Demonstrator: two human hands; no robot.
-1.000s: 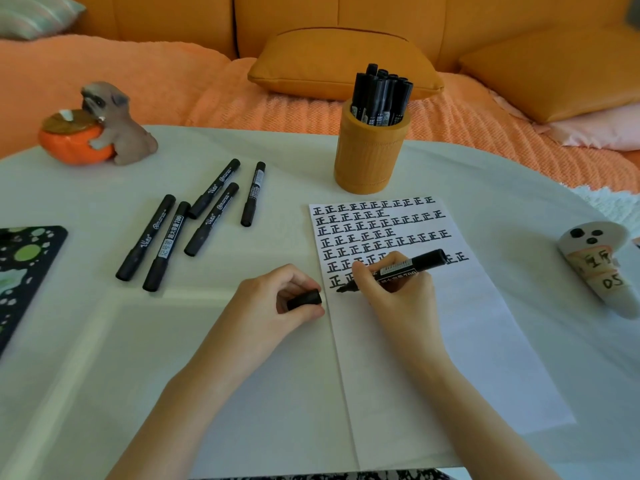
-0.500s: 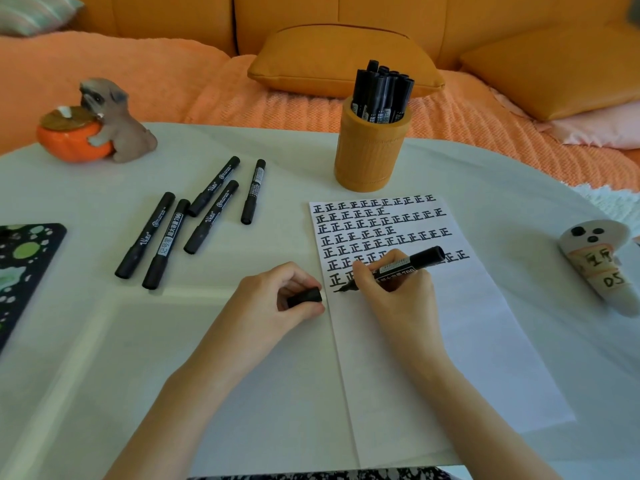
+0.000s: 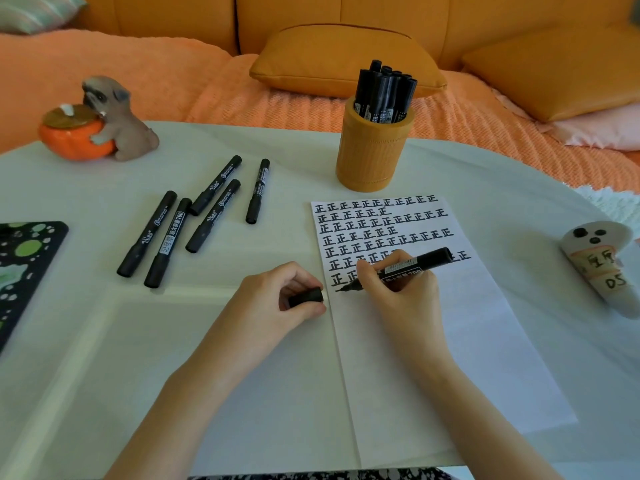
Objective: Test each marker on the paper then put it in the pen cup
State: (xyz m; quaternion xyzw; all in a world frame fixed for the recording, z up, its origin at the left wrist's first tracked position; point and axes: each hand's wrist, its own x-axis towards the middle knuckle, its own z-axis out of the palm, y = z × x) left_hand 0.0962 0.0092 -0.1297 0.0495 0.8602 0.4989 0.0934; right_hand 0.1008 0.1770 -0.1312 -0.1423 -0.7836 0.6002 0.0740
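Observation:
My right hand (image 3: 405,292) grips an uncapped black marker (image 3: 415,265) with its tip down on the white paper (image 3: 433,341), just below the last row of written characters. My left hand (image 3: 277,299) holds the marker's black cap (image 3: 306,296) and rests on the table at the paper's left edge. Several capped black markers (image 3: 194,216) lie on the table to the left. The orange pen cup (image 3: 372,150) stands beyond the paper's top edge with several black markers in it.
A dog-and-pumpkin figurine (image 3: 100,123) sits at the far left. A dark patterned pad (image 3: 24,265) lies at the left edge. A white ghost-like figure (image 3: 602,268) lies at the right. An orange sofa with cushions (image 3: 346,57) is behind the table.
The marker tip has shifted slightly down and left on the paper, starting a new row. My left hand with the cap has stayed in place.

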